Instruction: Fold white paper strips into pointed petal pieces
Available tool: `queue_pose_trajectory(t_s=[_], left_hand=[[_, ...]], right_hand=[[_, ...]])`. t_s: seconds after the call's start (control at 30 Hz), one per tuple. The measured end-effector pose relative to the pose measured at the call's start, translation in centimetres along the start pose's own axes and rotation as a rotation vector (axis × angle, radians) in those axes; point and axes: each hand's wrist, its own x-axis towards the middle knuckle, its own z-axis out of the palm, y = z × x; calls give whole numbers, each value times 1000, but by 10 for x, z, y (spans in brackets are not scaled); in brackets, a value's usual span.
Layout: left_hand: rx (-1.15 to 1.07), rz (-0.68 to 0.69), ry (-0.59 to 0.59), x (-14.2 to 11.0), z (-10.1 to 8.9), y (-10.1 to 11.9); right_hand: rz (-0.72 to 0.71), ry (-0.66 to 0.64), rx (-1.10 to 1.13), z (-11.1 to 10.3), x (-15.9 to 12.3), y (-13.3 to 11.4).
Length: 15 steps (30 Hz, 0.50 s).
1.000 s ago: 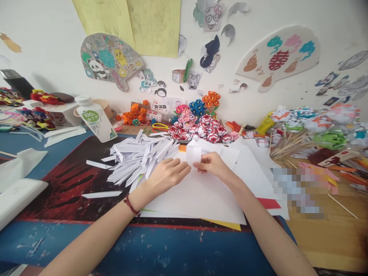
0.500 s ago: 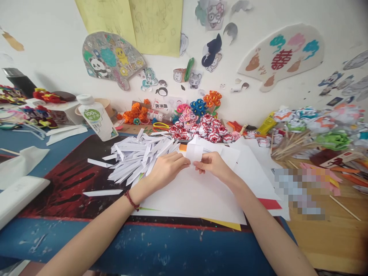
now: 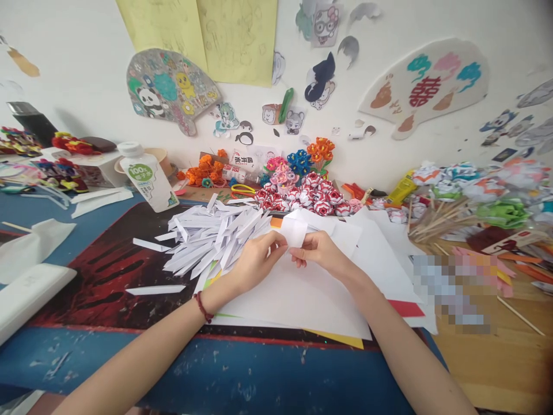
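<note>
A small piece of white paper (image 3: 295, 230) is held up between both hands, over the large white sheets (image 3: 298, 294) on the table. My left hand (image 3: 260, 257), with a dark red bracelet at its wrist, pinches the lower left corner. My right hand (image 3: 317, 250) grips the lower right edge between thumb and fingers. Behind the paper, part of what lies there is hidden. Just left of my left hand lies a heap of folded white paper strips (image 3: 207, 230). One strip (image 3: 155, 290) lies apart on the dark mat (image 3: 112, 276).
A white bottle (image 3: 147, 176) stands behind the strips. Red-and-white paper flowers (image 3: 311, 193) line the back by the wall. Thin wooden sticks (image 3: 440, 219) and coloured paper scraps (image 3: 484, 265) are on the right. At the left edge lies a white box-like object (image 3: 37, 294).
My left hand has turned slightly and its fingers are more bent at the paper's lower corner. The paper is tilted a little differently, and the view has shifted slightly.
</note>
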Motion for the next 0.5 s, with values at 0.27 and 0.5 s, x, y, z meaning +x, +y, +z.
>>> queue_pose_trajectory(t_s=[0.27, 0.5], left_hand=[[-165, -71, 45, 0, 0, 6], [-213, -111, 50, -1, 2, 4]], right_hand=[[11, -32, 22, 5, 0, 0], [24, -55, 33, 8, -1, -1]])
